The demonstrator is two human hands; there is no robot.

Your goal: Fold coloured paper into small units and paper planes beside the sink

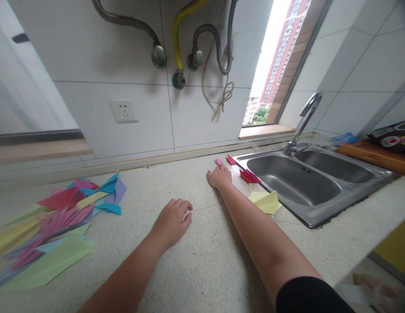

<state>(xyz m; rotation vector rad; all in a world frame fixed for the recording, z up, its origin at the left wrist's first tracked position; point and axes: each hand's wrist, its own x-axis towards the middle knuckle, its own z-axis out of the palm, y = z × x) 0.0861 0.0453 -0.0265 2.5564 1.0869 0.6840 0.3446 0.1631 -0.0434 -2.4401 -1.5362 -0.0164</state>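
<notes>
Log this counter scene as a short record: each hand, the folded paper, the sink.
Left hand: fingers half curled, no item visible in it
Right hand: nearest a small pink piece; contact unclear
Left-side pile: many-coloured folded paper
Near the sink: red piece, magenta piece, yellow piece
Sink: two bowls, faucet at the back

Paper folds look matt, the metal sink smooth

A black sleeve, plain where it shows, rings the right arm with a smooth, curved hem. Below it the arm is bare and tapers to the wrist. The left forearm, left hand and right hand are bare too.
</notes>
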